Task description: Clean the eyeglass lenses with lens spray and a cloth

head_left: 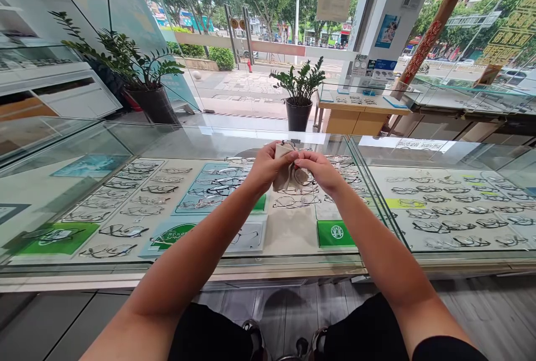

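My left hand (264, 166) and my right hand (319, 169) meet above a glass display counter (188, 143). Both are closed on a beige cleaning cloth (286, 178) that hangs between them. A pair of thin-framed glasses (302, 177) is wrapped in the cloth; only part of a lens and the frame shows, below my right hand. My fingertips pinch together at the top of the cloth.
Rows of eyeglasses (142, 193) lie on trays inside the counter, with green signs (335, 232). A second glass case (452, 205) adjoins on the right. Potted plants (299, 93) stand by the glass shopfront. My knees and dark shorts (218, 333) are below.
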Demonstrator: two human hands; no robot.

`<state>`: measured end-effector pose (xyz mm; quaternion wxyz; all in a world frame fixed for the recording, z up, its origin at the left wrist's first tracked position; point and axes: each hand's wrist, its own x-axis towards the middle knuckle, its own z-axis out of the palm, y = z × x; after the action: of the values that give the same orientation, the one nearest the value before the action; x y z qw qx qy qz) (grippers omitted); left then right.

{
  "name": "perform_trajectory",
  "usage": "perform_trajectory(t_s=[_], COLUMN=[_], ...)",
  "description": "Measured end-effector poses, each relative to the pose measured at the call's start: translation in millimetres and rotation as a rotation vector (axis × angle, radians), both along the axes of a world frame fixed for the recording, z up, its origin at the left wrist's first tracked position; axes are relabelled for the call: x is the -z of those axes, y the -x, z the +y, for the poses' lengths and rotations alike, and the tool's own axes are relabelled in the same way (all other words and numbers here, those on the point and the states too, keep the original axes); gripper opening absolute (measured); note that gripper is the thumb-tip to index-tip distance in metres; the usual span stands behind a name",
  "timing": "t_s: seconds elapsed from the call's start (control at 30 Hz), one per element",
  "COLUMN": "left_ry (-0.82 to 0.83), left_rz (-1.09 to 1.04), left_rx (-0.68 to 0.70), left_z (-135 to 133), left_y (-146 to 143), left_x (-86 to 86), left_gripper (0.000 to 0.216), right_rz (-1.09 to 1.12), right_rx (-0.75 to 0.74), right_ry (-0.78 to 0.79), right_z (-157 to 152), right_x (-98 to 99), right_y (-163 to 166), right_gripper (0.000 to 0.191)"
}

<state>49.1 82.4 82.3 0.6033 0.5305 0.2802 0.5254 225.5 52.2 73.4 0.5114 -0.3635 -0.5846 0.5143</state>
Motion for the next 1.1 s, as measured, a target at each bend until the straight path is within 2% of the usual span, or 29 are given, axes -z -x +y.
perform_trajectory(t_s=[0.33, 0.7, 1.1], left_ry=[-0.033, -0.038, -0.13], left_rz=[-0.081, -0.067, -0.012], left_rx=[-0.017, 0.13, -0.05], left_z=[6.6, 4.3, -1.3], left_y=[-1.2, 1.5, -3.0], left_x=[4.9, 5.6, 4.3], left_gripper=[0.059, 0.05, 0.061], right_rz=[-0.023, 0.091, 0.071], right_rx=[0.098, 0.06, 0.006], right_ry=[-0.048, 0.011, 0.004], right_z=[1.3, 2.6, 2.5], right_x=[0.3, 0.8, 7.3], right_y=[-1.8, -3.5, 2.5], right_gripper=[0.025, 0.035, 0.037])
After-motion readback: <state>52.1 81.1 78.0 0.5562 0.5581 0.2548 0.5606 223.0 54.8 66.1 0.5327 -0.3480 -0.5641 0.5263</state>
